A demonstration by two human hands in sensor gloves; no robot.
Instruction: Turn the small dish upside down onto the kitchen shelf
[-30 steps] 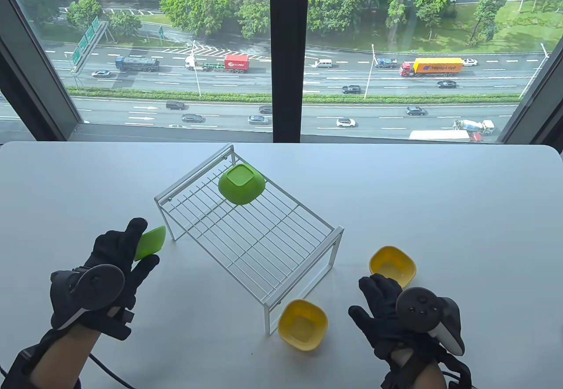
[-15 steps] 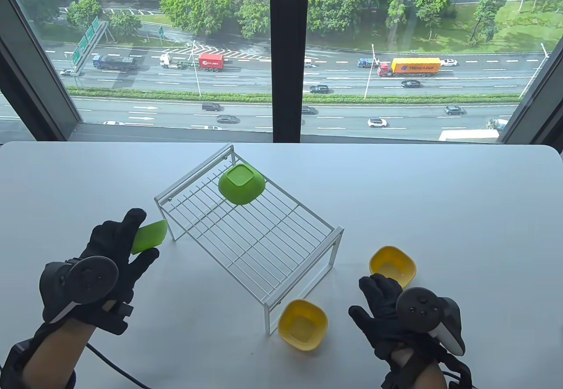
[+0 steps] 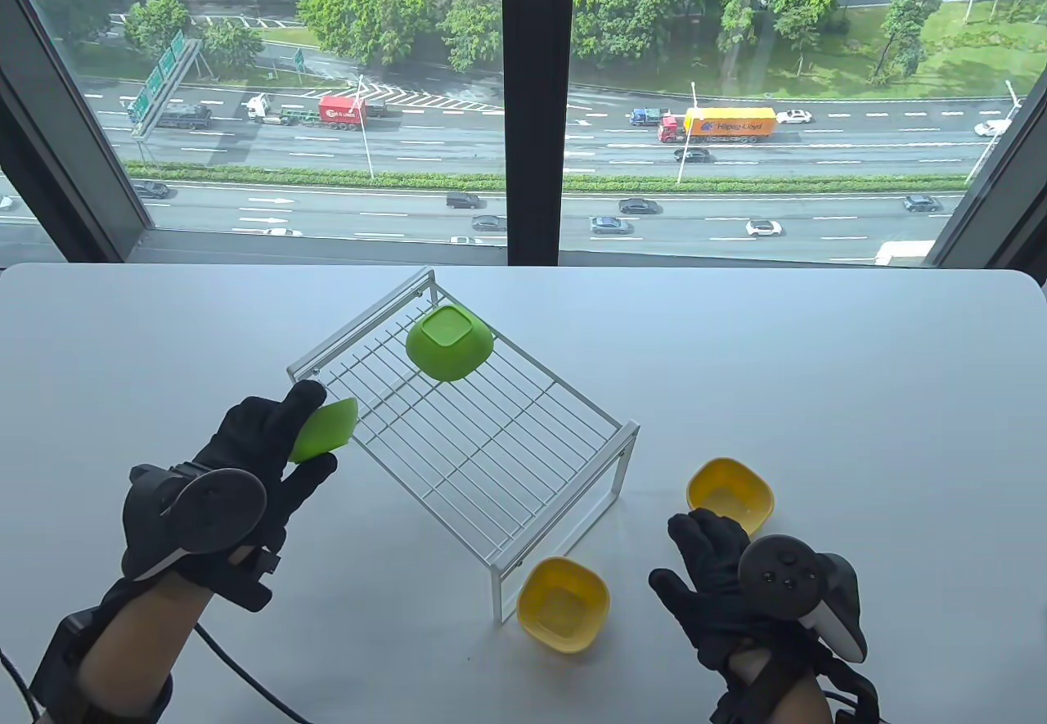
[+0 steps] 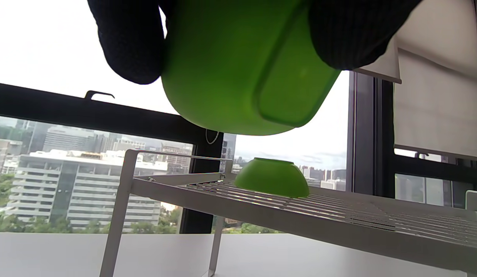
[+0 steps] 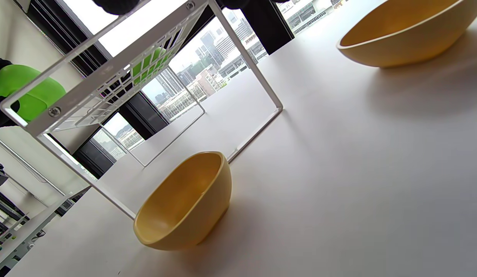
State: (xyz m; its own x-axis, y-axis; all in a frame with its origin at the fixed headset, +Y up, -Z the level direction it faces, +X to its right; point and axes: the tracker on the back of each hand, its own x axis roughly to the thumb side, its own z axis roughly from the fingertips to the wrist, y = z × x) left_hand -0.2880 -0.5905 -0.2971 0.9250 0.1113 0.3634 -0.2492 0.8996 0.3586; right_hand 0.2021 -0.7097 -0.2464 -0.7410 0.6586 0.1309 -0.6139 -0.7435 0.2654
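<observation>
My left hand (image 3: 270,446) grips a small green dish (image 3: 325,429) tilted on its side, just at the near-left edge of the white wire shelf (image 3: 470,429). In the left wrist view the held green dish (image 4: 238,69) hangs above the shelf rim (image 4: 192,190), its base facing the camera. Another green dish (image 3: 448,342) lies upside down on the shelf's far corner; it also shows in the left wrist view (image 4: 272,177). My right hand (image 3: 712,585) rests open on the table, holding nothing.
Two yellow dishes stand upright on the table: one (image 3: 564,603) by the shelf's near leg, one (image 3: 730,495) just beyond my right hand. Both show in the right wrist view, the near one (image 5: 184,202) and the far one (image 5: 407,32). A window lies behind the table.
My left hand has carried the green dish up and to the right, from beside the shelf to its near-left edge. The right hand has not moved.
</observation>
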